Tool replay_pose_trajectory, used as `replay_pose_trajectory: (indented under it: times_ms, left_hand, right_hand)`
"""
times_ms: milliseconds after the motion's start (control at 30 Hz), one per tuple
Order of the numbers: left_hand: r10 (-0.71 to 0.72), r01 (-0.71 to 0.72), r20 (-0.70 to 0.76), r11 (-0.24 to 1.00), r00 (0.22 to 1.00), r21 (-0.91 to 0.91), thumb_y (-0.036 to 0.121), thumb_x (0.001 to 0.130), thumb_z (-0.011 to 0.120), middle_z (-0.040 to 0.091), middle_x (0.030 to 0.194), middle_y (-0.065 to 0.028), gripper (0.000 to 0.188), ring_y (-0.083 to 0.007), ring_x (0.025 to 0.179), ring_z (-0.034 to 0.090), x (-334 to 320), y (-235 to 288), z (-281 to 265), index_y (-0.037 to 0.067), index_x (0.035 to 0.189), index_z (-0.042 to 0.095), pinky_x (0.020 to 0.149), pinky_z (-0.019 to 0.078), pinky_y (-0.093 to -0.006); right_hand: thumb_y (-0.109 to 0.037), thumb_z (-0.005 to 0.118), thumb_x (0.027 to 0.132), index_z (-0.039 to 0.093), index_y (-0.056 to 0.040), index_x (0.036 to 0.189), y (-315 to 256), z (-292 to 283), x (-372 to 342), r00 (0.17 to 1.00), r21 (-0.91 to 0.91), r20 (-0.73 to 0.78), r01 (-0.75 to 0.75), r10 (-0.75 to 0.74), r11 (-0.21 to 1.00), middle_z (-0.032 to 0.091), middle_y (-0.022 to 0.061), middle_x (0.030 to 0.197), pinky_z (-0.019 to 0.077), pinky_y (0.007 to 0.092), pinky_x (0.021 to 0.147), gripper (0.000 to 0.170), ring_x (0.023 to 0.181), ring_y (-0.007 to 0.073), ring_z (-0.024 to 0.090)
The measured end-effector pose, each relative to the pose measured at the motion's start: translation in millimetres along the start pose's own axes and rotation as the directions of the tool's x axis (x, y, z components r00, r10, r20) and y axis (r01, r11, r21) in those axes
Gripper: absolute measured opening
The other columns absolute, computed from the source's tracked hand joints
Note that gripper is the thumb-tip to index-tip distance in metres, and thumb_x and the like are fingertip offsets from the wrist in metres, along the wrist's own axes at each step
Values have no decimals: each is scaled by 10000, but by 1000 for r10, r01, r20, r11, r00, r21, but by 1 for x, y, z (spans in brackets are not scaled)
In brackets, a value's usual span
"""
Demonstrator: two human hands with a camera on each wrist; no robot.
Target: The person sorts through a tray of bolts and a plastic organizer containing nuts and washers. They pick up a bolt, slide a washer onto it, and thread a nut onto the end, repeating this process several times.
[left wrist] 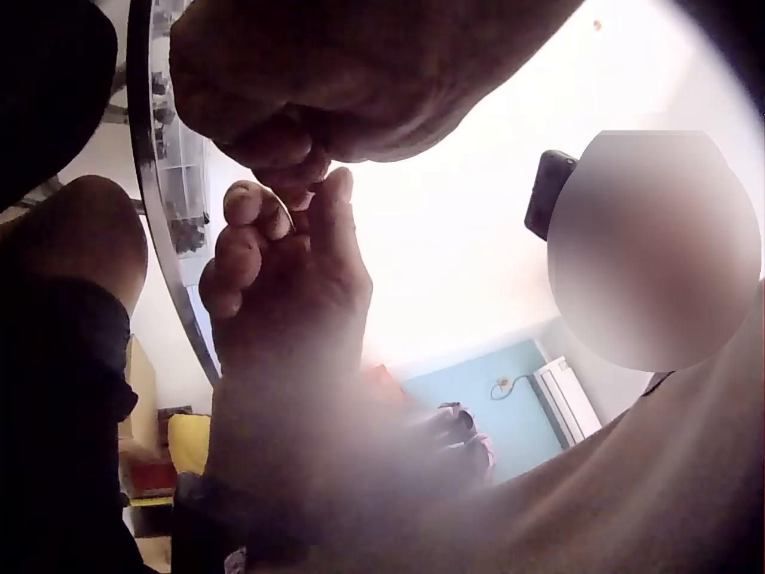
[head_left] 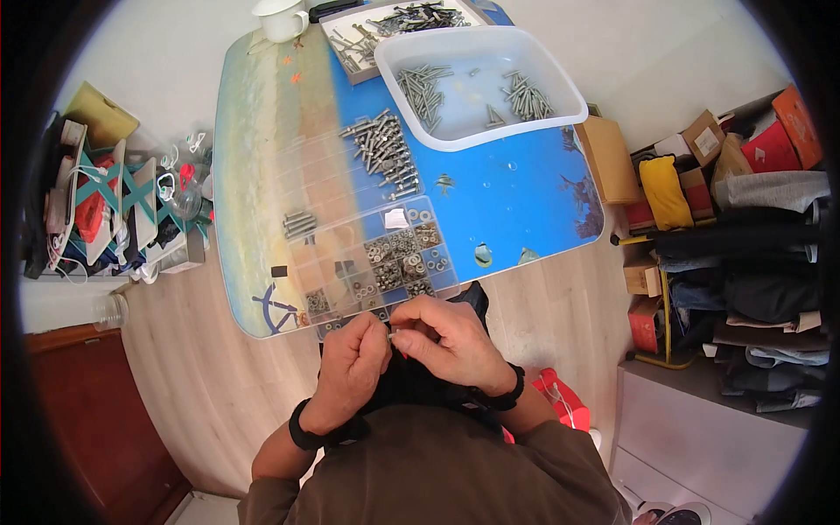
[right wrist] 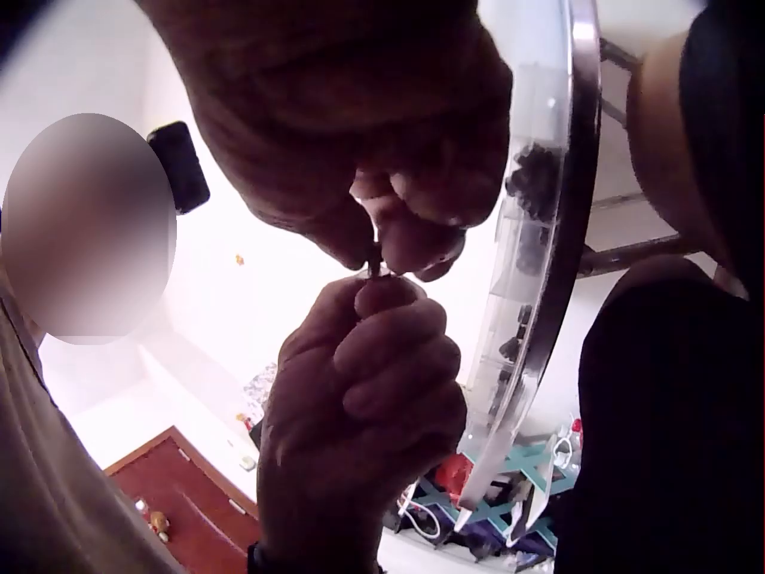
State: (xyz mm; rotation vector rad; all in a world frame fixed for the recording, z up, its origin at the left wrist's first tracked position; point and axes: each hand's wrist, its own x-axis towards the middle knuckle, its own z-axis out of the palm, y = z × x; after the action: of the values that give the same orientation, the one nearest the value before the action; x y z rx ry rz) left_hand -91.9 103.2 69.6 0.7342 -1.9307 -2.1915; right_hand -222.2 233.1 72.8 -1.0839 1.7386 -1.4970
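- Grips a small metal piece (head_left: 392, 335) in the left hand (head_left: 354, 363), with fingers curled into the palm and fingertips at one end of it.
- Pinches the same small metal piece between thumb and fingers of the right hand (head_left: 448, 339), with the fingertips of both hands close together.
- Holds it in front of the torso, just beyond the near edge of the table (head_left: 542, 171); hides most of its shape behind fingers, so cannot tell exactly what kind of part.
- Has a clear compartment box (head_left: 328, 254) close by at the near edge, with nuts and washers (head_left: 391, 249) sorted in its sections and a white paper piece (head_left: 395, 219) in one of them.
- Shows a pile of bolts (head_left: 382, 153) on the clear lid (head_left: 306, 166) beyond that, and a smaller group of bolts (head_left: 299, 225) to the left.
- Keeps two main heaps of long screws (head_left: 423, 94) apart in a white tub (head_left: 486, 134) toward the far right.
- Includes a shallow carton (head_left: 354, 66) of mixed fasteners (head_left: 420, 17) behind the tub, and a white cup (head_left: 282, 22) at the far left corner.
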Motion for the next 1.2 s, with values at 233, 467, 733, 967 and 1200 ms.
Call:
replay_pose_trajectory:
  times_ms: [233, 467, 733, 967, 1200]
  left_hand:
    - [-75, 76, 33, 996, 997, -43, 205, 1052, 434, 462, 589, 31, 330, -36, 503, 388, 3, -2, 4, 72, 752, 468, 451, 288, -220]
    - [-104, 108, 46, 990, 993, -94, 151, 1033, 451, 444, 589, 17, 292, -49, 552, 407, 5, 4, 4, 32, 766, 453, 493, 336, -252]
    - [-64, 67, 46, 994, 997, -86, 144, 1031, 446, 422, 573, 14, 281, -51, 544, 394, 5, 2, 2, 19, 780, 453, 483, 333, -257]
    - [-24, 27, 54, 998, 998, -51, 178, 1044, 431, 460, 582, 19, 317, -49, 519, 408, 5, -1, 1, 56, 754, 463, 475, 327, -239]
    - [-36, 38, 60, 999, 998, -28, 158, 1018, 458, 443, 575, -12, 280, -67, 544, 418, 6, -5, -1, 5, 784, 459, 489, 361, -279]
  right_hand:
    - [-30, 732, 837, 643, -22, 976, -9, -3, 2, 998, -95, -9, 61, -62, 994, 643, 61, 785, 479, 259, 563, 165, 653, 140, 634]
    - [-25, 744, 813, 647, -28, 994, 2, -3, -1, 994, -194, 12, 110, -110, 975, 643, 48, 815, 461, 232, 548, 206, 637, 109, 604]
    - [-33, 742, 828, 653, -12, 1002, 3, -4, -2, 997, -179, 19, 79, -77, 981, 647, 47, 835, 462, 233, 563, 197, 667, 87, 602]
    - [-29, 722, 853, 650, -3, 1010, -9, -2, -1, 996, -63, -5, -86, 85, 994, 655, 53, 832, 470, 239, 577, 175, 651, 98, 606]
    - [-74, 739, 858, 641, -9, 1022, -8, -1, 0, 998, -67, -6, -64, 63, 996, 650, 54, 816, 477, 246, 567, 202, 639, 118, 616]
